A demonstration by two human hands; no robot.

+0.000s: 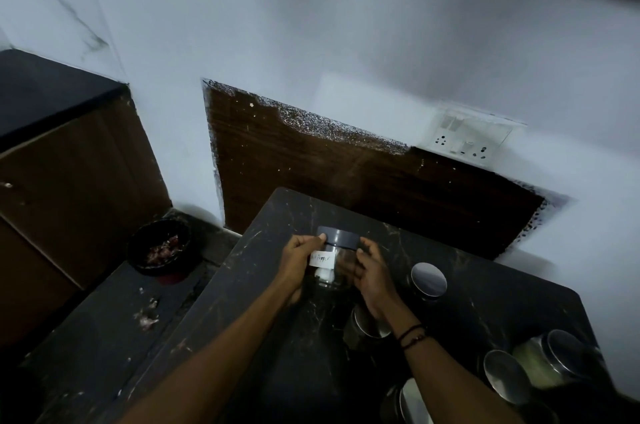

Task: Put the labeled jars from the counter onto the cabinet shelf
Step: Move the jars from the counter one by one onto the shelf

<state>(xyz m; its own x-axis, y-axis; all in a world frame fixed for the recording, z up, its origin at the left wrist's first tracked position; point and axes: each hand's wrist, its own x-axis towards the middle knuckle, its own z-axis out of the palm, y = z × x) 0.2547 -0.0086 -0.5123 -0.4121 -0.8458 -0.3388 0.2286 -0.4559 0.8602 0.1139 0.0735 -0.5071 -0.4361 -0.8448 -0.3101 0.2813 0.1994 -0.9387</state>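
My left fingers (320, 237) pinch the grey lid's near edge, thumb lower down by the white label, while my right fingers (363, 247) curl round the opposite side of the jar (334, 266). So both hands clasp this 1 clear jar, which stands upright or just off the dark surface (277, 337); I cannot tell whether its base touches. The label (322, 259) seems to read "Pepper", though the start is blurred, and a little white stuff sits at the bottom.

To do this lift well, I judge I should shift my left hand (301, 264) down from the lid to the glass body, since a lid grip could twist it loose. My right hand (372, 274) should stay wrapped on the wall, and I should raise the jar straight before turning toward the cabinet shelf, which is not in view here. The other jars sit close by my right wrist, so I should lift clear of them first.

Counted: 1 jar in my hands; 5 steel-lidded jars (428, 279) showing at the right and bottom of the surface, 1 half hidden under my forearm, more possibly cut off; 1 dark bowl (160, 247) on the lower ledge to the left; 1 socket plate (467, 139) on the wall.
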